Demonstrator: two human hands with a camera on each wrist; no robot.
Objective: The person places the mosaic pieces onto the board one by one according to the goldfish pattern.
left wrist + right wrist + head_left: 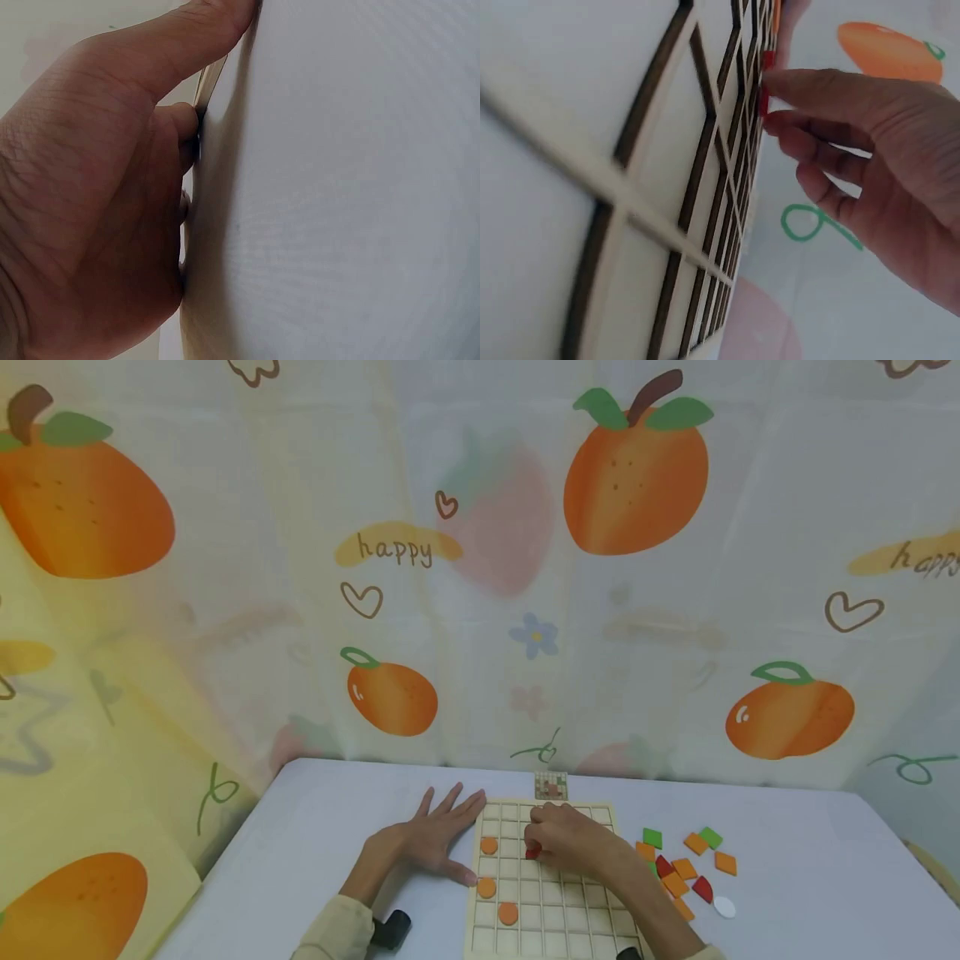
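Note:
A pale wooden grid board (555, 943) lies on the white table. Along its left edge my left hand (437, 839) rests with fingers spread, the thumb right at the rim; the left wrist view shows this hand (90, 195) low against the white surface. Over the upper middle of the grid, my right hand (570, 842) pinches a red piece (533, 852) between thumb and fingers. That red piece (764, 96) appears edge-on at the board in the right wrist view. Three orange discs (508, 913) sit in squares on the grid's left side.
Right of the board lies a loose group of orange squares (725, 862), green pieces (652, 838), red quarter-round pieces (702, 888) and a white disc (724, 907). A small patterned card (551, 786) is behind the board. A fruit-printed curtain (480, 693) hangs at the back.

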